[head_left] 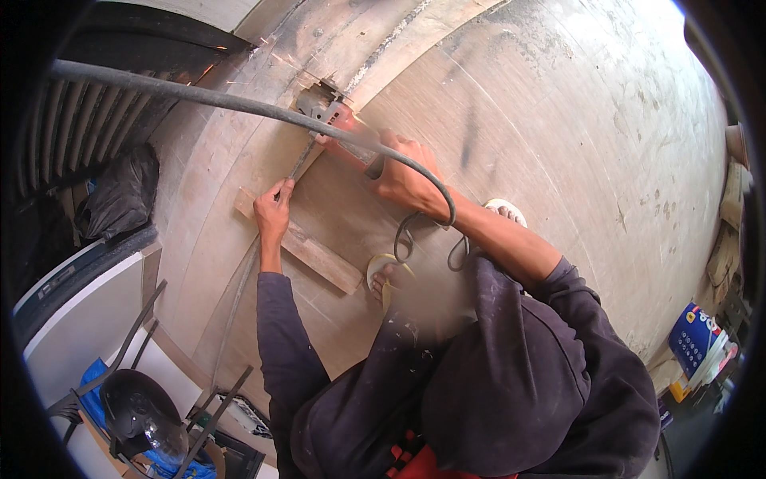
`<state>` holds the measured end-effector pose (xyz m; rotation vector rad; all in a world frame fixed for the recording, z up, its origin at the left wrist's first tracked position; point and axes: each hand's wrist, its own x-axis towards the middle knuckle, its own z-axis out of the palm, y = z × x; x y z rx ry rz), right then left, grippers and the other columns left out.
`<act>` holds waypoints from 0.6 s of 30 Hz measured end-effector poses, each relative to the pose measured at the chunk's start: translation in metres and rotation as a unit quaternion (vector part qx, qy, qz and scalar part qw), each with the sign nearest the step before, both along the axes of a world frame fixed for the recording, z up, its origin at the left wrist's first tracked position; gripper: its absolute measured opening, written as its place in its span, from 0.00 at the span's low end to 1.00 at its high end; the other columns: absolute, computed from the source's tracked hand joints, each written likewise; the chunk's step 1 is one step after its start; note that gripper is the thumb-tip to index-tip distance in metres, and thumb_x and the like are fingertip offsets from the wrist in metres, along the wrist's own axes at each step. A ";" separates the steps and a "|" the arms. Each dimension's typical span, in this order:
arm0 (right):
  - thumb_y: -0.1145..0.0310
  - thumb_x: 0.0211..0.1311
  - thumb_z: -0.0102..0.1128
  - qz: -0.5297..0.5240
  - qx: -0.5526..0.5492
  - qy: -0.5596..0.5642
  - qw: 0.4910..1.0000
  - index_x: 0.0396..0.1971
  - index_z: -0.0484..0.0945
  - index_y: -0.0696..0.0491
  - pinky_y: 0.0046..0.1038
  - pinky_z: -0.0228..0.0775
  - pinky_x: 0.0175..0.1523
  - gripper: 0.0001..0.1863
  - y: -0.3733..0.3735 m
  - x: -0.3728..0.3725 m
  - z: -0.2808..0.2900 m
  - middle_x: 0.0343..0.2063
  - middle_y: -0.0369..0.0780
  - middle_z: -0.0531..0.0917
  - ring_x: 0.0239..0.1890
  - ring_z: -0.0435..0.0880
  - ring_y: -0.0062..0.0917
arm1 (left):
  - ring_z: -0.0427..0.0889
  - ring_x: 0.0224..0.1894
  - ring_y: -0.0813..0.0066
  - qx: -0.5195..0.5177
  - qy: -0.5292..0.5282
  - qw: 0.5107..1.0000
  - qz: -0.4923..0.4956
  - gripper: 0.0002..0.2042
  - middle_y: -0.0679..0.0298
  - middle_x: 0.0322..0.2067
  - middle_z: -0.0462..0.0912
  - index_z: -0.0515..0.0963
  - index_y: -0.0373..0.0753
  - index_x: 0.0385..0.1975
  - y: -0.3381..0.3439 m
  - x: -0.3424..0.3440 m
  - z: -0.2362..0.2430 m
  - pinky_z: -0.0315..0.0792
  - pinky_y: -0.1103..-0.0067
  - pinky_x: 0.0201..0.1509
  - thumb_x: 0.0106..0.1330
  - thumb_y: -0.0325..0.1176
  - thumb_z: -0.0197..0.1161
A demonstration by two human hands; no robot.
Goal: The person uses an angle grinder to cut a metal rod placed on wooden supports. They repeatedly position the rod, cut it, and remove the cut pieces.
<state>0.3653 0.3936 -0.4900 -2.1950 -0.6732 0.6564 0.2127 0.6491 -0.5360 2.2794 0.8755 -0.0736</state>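
My right hand point(403, 180) grips a red angle grinder point(345, 116), its disc at a thin grey metal bar point(302, 162), with small sparks point(237, 82) to the upper left. My left hand point(271, 209) pinches that bar lower down, above a short wooden board point(319, 259) lying on the floor. A grey cable point(191, 94) runs across from the upper left over the grinder and loops down by my right wrist. The exact contact of disc and bar is hard to make out.
Left: a dark slatted metal shutter point(88, 120), black bag point(120, 195), metal frames and a dark helmet point(140, 403). Right: wood pieces point(730, 223) and a blue-and-white bucket point(690, 339) along the edge. My sandalled feet point(381, 283) are on the tan floor point(558, 104).
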 end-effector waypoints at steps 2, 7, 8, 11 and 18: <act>0.73 0.44 0.61 0.002 0.006 0.000 1.000 0.41 0.68 0.64 0.47 0.73 0.38 0.22 0.000 0.000 -0.003 0.32 0.58 0.80 0.34 0.81 0.54 | 0.83 0.35 0.72 0.003 0.001 1.000 0.000 0.25 0.55 0.30 0.86 0.82 0.31 0.44 0.000 0.000 0.000 0.73 0.77 0.43 0.66 0.52 0.61; 0.73 0.43 0.61 0.001 0.011 -0.007 1.000 0.40 0.68 0.64 0.48 0.73 0.38 0.21 0.000 -0.001 -0.001 0.31 0.58 0.79 0.34 0.81 0.55 | 0.80 0.27 0.68 0.022 -0.044 0.999 -0.008 0.26 0.53 0.23 0.82 0.82 0.32 0.42 0.002 -0.003 -0.006 0.72 0.74 0.37 0.65 0.54 0.61; 0.73 0.43 0.61 0.001 0.006 -0.009 1.000 0.39 0.68 0.64 0.48 0.73 0.38 0.21 0.000 -0.001 0.000 0.31 0.58 0.79 0.34 0.81 0.55 | 0.80 0.27 0.68 0.021 -0.032 0.999 -0.007 0.26 0.54 0.23 0.82 0.82 0.32 0.42 0.001 -0.002 -0.004 0.72 0.74 0.37 0.65 0.54 0.61; 0.73 0.42 0.61 0.003 0.004 -0.023 1.000 0.38 0.68 0.64 0.48 0.73 0.38 0.21 0.000 -0.001 -0.004 0.31 0.58 0.79 0.34 0.81 0.55 | 0.79 0.27 0.68 0.019 -0.011 1.000 -0.005 0.25 0.53 0.23 0.82 0.82 0.32 0.41 0.000 0.000 -0.001 0.72 0.74 0.36 0.65 0.54 0.61; 0.72 0.40 0.62 0.004 0.018 -0.011 1.000 0.38 0.68 0.64 0.48 0.74 0.39 0.22 -0.001 -0.001 -0.005 0.32 0.58 0.80 0.35 0.81 0.55 | 0.80 0.28 0.68 0.014 -0.044 0.999 -0.006 0.24 0.52 0.24 0.82 0.82 0.32 0.42 -0.001 -0.001 -0.003 0.72 0.74 0.37 0.66 0.52 0.60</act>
